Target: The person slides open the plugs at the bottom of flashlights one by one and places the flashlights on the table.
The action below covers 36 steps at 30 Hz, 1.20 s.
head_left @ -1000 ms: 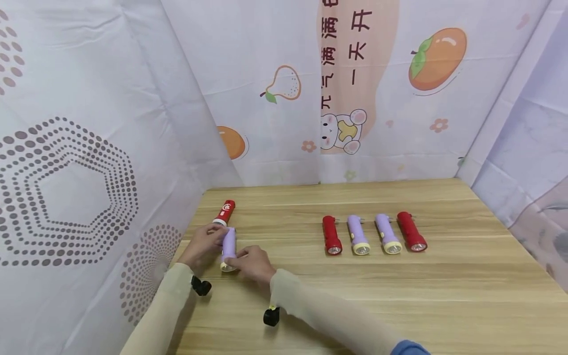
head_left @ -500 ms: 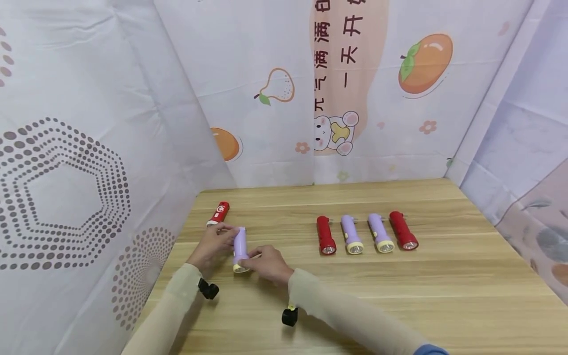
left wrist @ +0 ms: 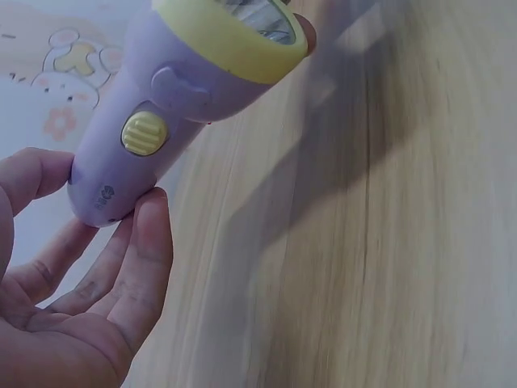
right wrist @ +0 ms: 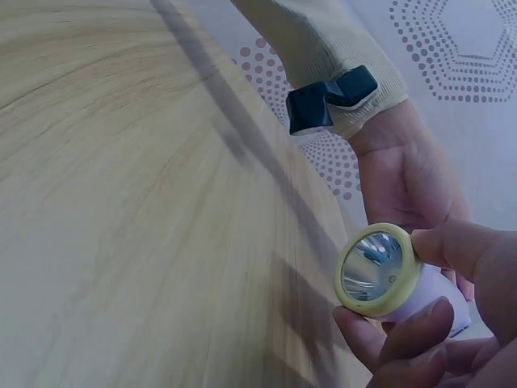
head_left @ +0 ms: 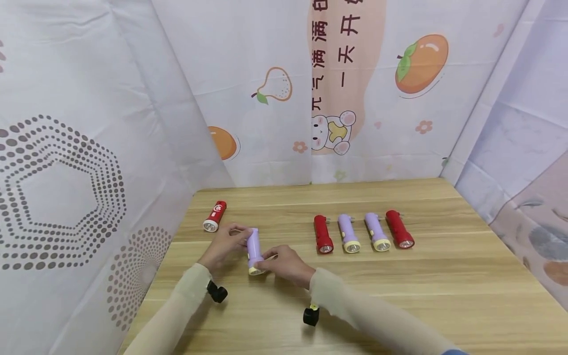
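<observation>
A purple flashlight (head_left: 253,246) with a pale yellow head ring is held between both hands over the left part of the table. My left hand (head_left: 224,245) pinches its tail end; in the left wrist view, thumb and fingers grip the tail below the yellow switch (left wrist: 145,133). At the lens end, my right hand (head_left: 289,265) pinches the head between thumb and fingers. The right wrist view shows the clear lens and reflector (right wrist: 372,267) facing the camera. A red flashlight (head_left: 216,214) with a white head ring lies just beyond the left hand.
To the right lie a red flashlight (head_left: 323,234), two purple flashlights (head_left: 348,232) and another red flashlight (head_left: 399,229) in a row, lenses toward me, plug prongs showing near their tails. Printed curtains (head_left: 266,162) border the wooden table (head_left: 399,291) at the back and sides.
Both hands have moved right with the purple flashlight, away from the red flashlight at the left. That red flashlight's head, hidden before by the left hand, now shows. The head view has shifted slightly.
</observation>
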Motion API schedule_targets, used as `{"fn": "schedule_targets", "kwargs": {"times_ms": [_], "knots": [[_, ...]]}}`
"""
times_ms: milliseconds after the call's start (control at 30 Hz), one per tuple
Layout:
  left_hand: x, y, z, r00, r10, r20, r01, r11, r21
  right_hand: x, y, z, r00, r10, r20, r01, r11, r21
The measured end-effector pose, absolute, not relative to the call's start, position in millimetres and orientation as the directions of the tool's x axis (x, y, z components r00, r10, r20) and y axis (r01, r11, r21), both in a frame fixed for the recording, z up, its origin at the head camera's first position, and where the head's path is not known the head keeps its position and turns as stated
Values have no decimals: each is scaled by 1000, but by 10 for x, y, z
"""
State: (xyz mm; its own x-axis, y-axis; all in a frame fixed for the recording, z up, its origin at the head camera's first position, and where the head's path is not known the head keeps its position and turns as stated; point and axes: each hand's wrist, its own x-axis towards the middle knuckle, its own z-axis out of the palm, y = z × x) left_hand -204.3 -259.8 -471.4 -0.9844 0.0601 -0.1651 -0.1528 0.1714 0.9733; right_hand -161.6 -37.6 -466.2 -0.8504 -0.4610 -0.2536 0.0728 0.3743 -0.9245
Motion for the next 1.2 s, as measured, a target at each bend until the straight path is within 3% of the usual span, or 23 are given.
{"fn": "schedule_targets", "kwargs": {"times_ms": [500, 1200], "knots": [[-2004, -2309, -4733, -974, 167, -155, -122, 193, 974, -1609, -22, -4677, -827, -497, -264, 33, 425, -904], [-2039, -2148, -4753, -964, 184, -191, -158, 177, 971, -1637, 132, -4788, -824, -501, -264, 59, 388, -920]]}}
